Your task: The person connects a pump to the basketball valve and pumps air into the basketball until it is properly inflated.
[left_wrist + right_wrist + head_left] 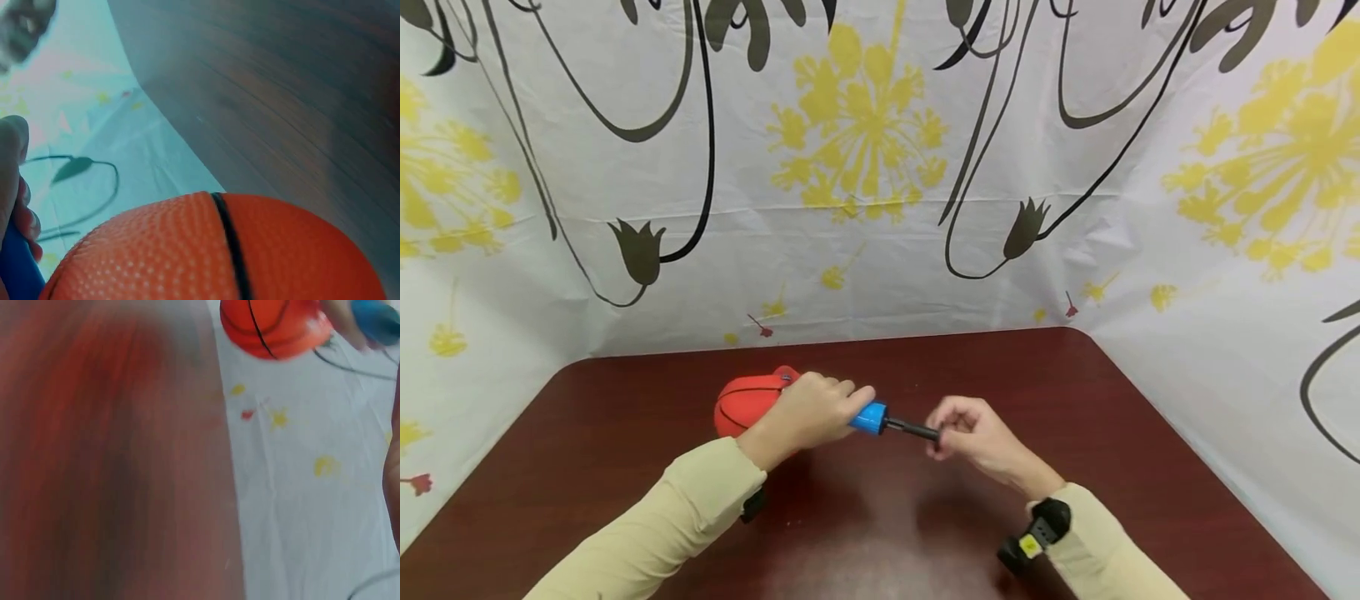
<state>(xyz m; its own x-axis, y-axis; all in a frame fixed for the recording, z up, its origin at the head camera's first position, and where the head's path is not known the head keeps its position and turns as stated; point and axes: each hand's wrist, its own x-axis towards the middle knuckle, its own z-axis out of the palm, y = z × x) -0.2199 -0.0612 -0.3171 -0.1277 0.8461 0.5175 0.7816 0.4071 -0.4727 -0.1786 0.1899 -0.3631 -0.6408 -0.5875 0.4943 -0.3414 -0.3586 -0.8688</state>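
The blue barrel [870,417], which I took for a hand pump's, was held above the table [865,542], with a dark rod [910,428] sticking out of its right end. The fingers of my left hand [808,408] were curled round the barrel; my right hand [976,435] was a little blurred, thumb and fingers pinching the rod's far end. The orange-red ball [747,404] was just past my left hand, which hid whether barrel and ball met. Working that rod well, I judged, called for a firm left grip and a right hand moving straight along the barrel's line, since a sideways pull might have bent so slim a piece. I couldn't tell whether the ball rested on anything, so it wanted steadying too.
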